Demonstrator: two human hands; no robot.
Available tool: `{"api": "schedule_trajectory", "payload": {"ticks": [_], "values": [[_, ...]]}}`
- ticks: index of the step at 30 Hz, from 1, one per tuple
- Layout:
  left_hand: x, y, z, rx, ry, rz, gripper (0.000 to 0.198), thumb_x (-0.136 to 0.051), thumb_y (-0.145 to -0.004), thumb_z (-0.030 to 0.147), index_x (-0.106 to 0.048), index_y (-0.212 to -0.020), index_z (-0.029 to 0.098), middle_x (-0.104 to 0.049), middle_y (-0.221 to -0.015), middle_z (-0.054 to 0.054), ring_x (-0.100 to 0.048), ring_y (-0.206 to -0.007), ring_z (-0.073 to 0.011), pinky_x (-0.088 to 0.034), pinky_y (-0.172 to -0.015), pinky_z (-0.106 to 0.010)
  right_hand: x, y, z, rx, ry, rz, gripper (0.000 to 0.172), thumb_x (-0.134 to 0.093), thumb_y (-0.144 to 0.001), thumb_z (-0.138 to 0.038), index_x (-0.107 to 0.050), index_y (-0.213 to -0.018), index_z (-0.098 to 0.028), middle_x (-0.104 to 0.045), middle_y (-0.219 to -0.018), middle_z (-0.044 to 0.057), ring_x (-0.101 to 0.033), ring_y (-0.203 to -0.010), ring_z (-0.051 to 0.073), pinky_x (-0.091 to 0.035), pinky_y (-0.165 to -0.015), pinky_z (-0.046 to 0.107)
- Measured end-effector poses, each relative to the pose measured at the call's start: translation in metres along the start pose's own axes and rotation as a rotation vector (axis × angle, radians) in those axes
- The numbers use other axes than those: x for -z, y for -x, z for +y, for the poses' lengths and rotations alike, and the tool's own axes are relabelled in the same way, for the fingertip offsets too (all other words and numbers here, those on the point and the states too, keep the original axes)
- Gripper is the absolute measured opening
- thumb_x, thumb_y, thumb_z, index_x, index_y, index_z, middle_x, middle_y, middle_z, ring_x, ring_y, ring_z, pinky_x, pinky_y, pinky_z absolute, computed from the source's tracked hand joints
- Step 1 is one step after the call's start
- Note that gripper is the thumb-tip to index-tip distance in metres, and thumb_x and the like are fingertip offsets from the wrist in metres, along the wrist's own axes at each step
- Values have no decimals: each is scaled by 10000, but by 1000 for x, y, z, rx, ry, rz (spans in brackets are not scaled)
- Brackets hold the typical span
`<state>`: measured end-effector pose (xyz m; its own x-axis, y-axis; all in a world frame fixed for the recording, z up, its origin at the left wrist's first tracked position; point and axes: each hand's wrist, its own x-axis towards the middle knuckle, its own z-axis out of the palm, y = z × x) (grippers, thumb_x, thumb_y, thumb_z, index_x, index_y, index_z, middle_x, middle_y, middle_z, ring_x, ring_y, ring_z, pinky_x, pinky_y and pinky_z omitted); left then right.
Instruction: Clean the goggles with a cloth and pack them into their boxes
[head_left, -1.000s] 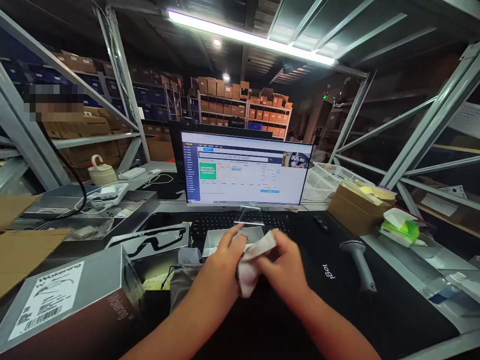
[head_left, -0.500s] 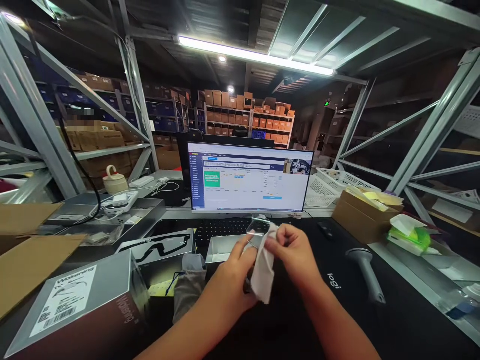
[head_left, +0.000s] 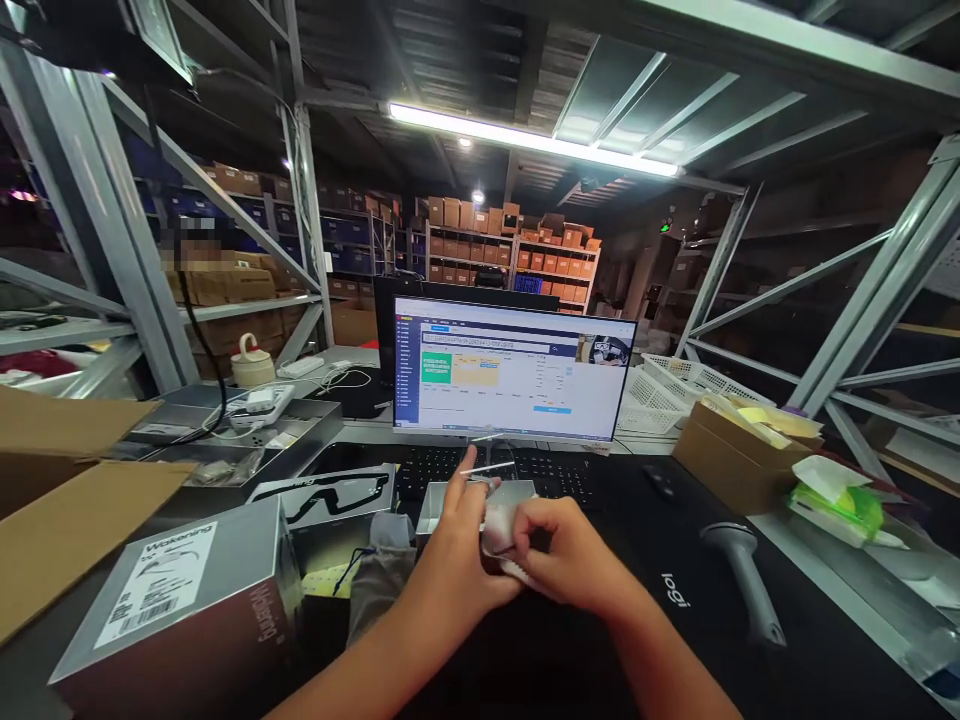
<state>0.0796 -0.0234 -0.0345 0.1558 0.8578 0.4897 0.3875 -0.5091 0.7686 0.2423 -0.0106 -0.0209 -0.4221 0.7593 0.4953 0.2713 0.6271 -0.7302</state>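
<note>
On the black desk mat [head_left: 675, 540], the left hand [head_left: 457, 545] pinches clear sports glasses [head_left: 480, 468], a thin arm angled toward the keyboard [head_left: 559, 477], while the right hand [head_left: 570, 550] closes a white cloth [head_left: 501, 530] around them.

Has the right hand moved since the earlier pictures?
Yes: the right hand has moved left and nearer the person, judged against the keyboard.

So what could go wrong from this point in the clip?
The thin clear piece pinched in the left hand might slip and fall onto the keyboard just behind it. The white cloth under the right hand could snag and bend it. It might also knock the rim of the open grey box.
</note>
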Motion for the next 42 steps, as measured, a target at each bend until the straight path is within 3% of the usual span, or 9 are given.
{"api": "schedule_trajectory", "payload": {"ticks": [3, 5, 9, 13, 16, 21, 25, 33, 42], "values": [[0, 0, -3, 93, 210, -154, 969, -798, -558, 123, -376, -1421, 241, -31, -1642, -187, -570, -1256, -312, -654, -727, -358, 27, -6, 8, -75, -179, 76, 234, -692, -717, -211, -493, -595, -191, -539, -572, -43, -464, -545, 105, -364, -546, 221], [9, 0, -3, 101, 208, -227, 985, -790, -565, 118, -388, -1450, 274, -214, -1612, -160, -635, -1153, -268, -650, -674, -315, 44, -8, 15, -99, -313, 247, 315, -738, -705, -285, -445, -616, -209, -506, -547, -56, -434, -487, 97, -343, -483, 210], [36, -2, 3, -76, -147, -102, 347, -678, -781, 197, -681, -1124, 244, -711, -1069, -65, -715, -789, -205, -639, -656, -336, 71, -2, 20, -71, -336, 427, 358, -776, -709, -314, -438, -640, -215, -509, -560, -58, -450, -482, 98, -345, -474, 209], [44, -1, 11, -471, -507, 191, 554, -584, -886, 169, -497, -1417, 301, -483, -1496, -117, -457, -1383, -348, -394, -1110, -613, 76, 10, 7, -56, -157, 255, 269, -737, -742, -234, -501, -616, -201, -584, -600, -30, -536, -554, 126, -408, -553, 243], [43, -4, 12, -552, -567, 43, 786, -559, -861, 86, -264, -1555, 309, -240, -1638, -120, -202, -1508, -346, -225, -1165, -655, 66, 15, -8, 17, 32, 52, 214, -714, -752, -154, -565, -602, -189, -628, -641, -24, -559, -619, 125, -419, -611, 239], [44, -13, 6, -454, -411, -253, 587, -574, -788, 77, -610, -1312, 338, -706, -1239, -14, -648, -1185, -222, -382, -1155, -501, 49, 13, -10, 77, 113, -45, 174, -622, -738, -66, -609, -614, -188, -620, -625, -44, -524, -590, 101, -385, -580, 213], [41, -15, 4, -346, -441, -128, 331, -617, -768, 188, -733, -1070, 262, -768, -1049, -20, -726, -963, -232, -583, -900, -371, 47, 4, 3, 5, -29, 198, 145, -603, -643, -56, -595, -583, -188, -595, -579, -43, -509, -560, 114, -376, -553, 226], [47, -22, -5, -143, -290, 306, 258, -579, -745, 252, -687, -978, 232, -766, -966, -14, -735, -884, -221, -586, -832, -366, 72, -13, 30, 52, -284, 796, 397, -766, -745, -395, -410, -696, -227, -499, -600, -60, -484, -526, 106, -396, -523, 212], [17, -18, -13, -103, -106, 377, 277, -584, -724, 195, -658, -988, 237, -750, -968, 4, -741, -861, -191, -604, -796, -314, -28, -12, 12, 58, -499, 551, 491, -712, -815, -558, -376, -676, -229, -404, -582, -66, -370, -511, 100, -363, -474, 206]]}}
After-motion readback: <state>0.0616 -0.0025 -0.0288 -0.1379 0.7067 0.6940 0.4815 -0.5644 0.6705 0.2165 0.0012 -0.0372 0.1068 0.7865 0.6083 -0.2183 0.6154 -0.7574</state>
